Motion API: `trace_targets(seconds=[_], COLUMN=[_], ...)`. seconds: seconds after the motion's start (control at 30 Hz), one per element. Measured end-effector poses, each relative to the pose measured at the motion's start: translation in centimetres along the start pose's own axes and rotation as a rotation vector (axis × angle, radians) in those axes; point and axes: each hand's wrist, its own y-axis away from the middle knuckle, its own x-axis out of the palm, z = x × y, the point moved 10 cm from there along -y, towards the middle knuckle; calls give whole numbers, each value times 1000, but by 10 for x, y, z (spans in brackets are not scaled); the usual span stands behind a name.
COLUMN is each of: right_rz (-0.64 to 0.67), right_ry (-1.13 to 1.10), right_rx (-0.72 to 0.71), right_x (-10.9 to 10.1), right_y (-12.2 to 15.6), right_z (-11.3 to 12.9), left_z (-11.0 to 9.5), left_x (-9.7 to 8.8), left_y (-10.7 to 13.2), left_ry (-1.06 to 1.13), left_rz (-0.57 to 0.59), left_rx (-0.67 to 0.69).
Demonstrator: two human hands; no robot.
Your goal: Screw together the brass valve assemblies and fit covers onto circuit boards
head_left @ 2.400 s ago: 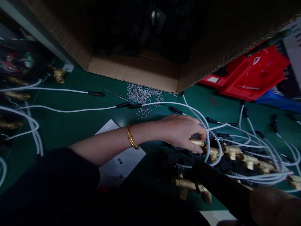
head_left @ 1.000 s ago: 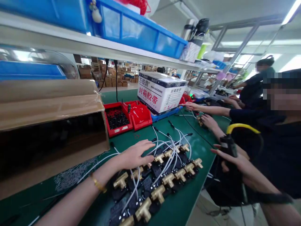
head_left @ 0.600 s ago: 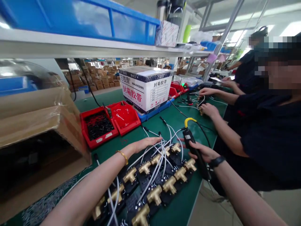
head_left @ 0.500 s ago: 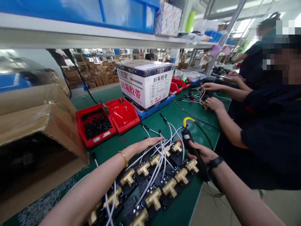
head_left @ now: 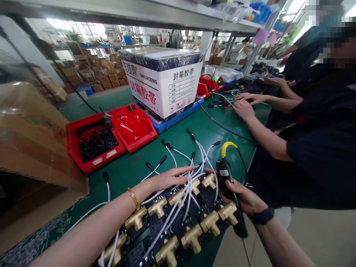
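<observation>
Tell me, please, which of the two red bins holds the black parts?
The left red bin, beside the cardboard box; the right red bin holds red and white pieces instead.

Bright, even daylight from the back windows; edges stretched wide, slight motion blur.

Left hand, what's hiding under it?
Under the flat left hand, white wires run across brass valves on black blocks. Whatever lies right beneath the palm is covered. The right hand grips a black tool nearby.
</observation>
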Motion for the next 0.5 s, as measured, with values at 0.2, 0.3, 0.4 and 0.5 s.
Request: trace_targets(seconds=[0.2,0.3,0.4,0.5], right_rz=[-20,-10,-15,-17], right_ry=[35,10,-9,-31], right_rx=[-81,-98,-106,-109], right_x=[2,3,5,9], right_y=[3,5,10,15], right_z=[6,6,4,1], left_z=[10,7,1,-1], left_x=[6,7,12,17], left_y=[-5,-4,-4,-3], left_ry=[-20,-45,-39,-15], left_rz=[43,57,79,101], left_rx=[-10,-17,-11,-18])
